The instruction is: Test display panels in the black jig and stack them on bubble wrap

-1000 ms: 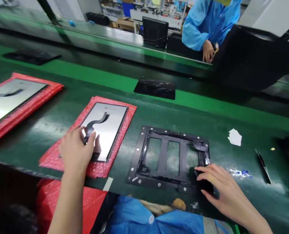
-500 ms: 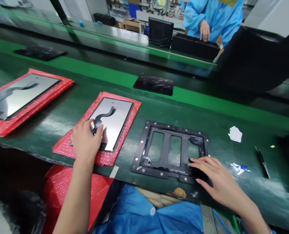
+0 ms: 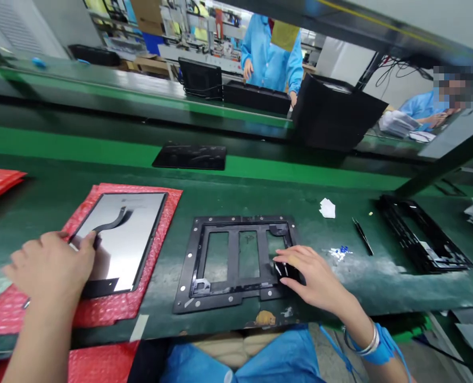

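Note:
A shiny display panel point(image 3: 124, 234) with a black ribbon cable point(image 3: 110, 224) lies on red bubble wrap point(image 3: 112, 306) on the green belt. My left hand point(image 3: 50, 266) rests on the panel's near left corner, fingers curled and pinching the cable's end. To the right lies a black frame point(image 3: 236, 260) with three window openings. My right hand point(image 3: 314, 276) lies on the frame's near right corner, fingers stretched over a small black part there.
Black tweezers point(image 3: 363, 236), a white paper scrap point(image 3: 328, 208) and blue bits point(image 3: 340, 251) lie right of the frame. Another black frame point(image 3: 422, 239) sits far right, a dark tablet point(image 3: 190, 157) behind. A person in blue point(image 3: 272, 56) works across the far belt by a black bin point(image 3: 334, 111).
The view swung right and levelled, so the panel and frame slid left in the picture. My hands stayed on the panel's cable and the frame's corner. The person opposite shifted left.

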`<state>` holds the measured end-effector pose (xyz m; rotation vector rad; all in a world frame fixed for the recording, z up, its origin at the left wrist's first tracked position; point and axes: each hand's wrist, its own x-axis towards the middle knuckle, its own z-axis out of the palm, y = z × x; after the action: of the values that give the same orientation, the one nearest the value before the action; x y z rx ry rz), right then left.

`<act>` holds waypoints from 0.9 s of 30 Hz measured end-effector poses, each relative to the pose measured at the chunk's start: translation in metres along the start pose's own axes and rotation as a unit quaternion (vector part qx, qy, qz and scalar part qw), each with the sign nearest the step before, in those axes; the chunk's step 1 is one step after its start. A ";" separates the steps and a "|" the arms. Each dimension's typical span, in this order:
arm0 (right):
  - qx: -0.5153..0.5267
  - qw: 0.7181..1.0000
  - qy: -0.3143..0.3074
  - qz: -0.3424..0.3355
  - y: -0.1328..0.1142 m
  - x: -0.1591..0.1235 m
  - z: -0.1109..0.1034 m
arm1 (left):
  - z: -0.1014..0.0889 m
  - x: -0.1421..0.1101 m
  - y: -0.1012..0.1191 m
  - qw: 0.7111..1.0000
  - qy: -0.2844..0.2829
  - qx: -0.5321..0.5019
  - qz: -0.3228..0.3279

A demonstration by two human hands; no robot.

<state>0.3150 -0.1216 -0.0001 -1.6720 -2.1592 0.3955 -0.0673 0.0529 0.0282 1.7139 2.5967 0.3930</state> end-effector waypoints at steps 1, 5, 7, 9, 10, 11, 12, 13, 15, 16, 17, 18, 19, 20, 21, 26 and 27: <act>0.006 1.000 0.016 -0.004 0.001 0.001 0.002 | -0.003 0.005 -0.001 1.000 -0.014 0.004 -0.007; 0.056 0.993 0.100 -0.019 0.006 0.007 0.011 | -0.018 0.017 -0.009 0.991 -0.063 -0.106 -0.059; 0.095 0.985 0.139 -0.021 0.006 0.010 0.014 | -0.030 0.015 -0.013 0.951 -0.079 -0.274 -0.120; 0.135 0.977 0.163 -0.020 0.004 0.015 0.016 | -0.043 0.008 -0.016 0.884 -0.082 -0.427 -0.173; 0.153 0.973 0.170 -0.019 0.001 0.018 0.017 | -0.049 0.001 -0.015 0.853 -0.076 -0.482 -0.182; 0.169 0.969 0.177 -0.020 -0.002 0.021 0.018 | -0.054 -0.006 -0.014 0.830 -0.070 -0.523 -0.182; 0.183 0.966 0.182 -0.021 -0.007 0.024 0.018 | -0.058 -0.015 -0.011 0.810 -0.066 -0.557 -0.170; 0.193 0.963 0.188 -0.023 -0.012 0.028 0.018 | -0.059 -0.025 -0.007 0.791 -0.065 -0.588 -0.154; 0.203 0.959 0.196 -0.024 -0.025 0.036 0.017 | -0.057 -0.047 0.004 0.756 -0.078 -0.638 -0.127; 0.201 0.959 0.198 -0.026 -0.031 0.041 0.016 | -0.053 -0.058 0.011 0.745 -0.093 -0.650 -0.120; 0.196 0.959 0.202 -0.029 -0.037 0.046 0.016 | -0.047 -0.069 0.018 0.738 -0.111 -0.655 -0.115; 0.188 0.959 0.209 -0.036 -0.041 0.051 0.016 | -0.041 -0.079 0.024 0.734 -0.131 -0.658 -0.108; 0.179 0.958 0.218 -0.047 -0.045 0.055 0.016 | -0.034 -0.088 0.030 0.730 -0.150 -0.659 -0.100; 0.168 0.956 0.232 -0.059 -0.049 0.059 0.016 | -0.028 -0.096 0.036 0.727 -0.166 -0.660 -0.090; 0.154 0.953 0.250 -0.071 -0.051 0.061 0.015 | -0.022 -0.102 0.041 0.723 -0.178 -0.663 -0.079; 0.045 0.942 0.273 -0.192 -0.064 0.054 0.011 | -0.010 -0.117 0.065 0.691 -0.189 -0.693 -0.079; 0.021 0.940 0.249 -0.233 -0.067 0.051 0.010 | -0.011 -0.118 0.070 0.685 -0.200 -0.695 -0.088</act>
<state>0.2414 -0.0885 0.0265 -1.0332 -2.0360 -0.1105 0.0419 -0.0304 0.0374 0.7651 1.2446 1.3009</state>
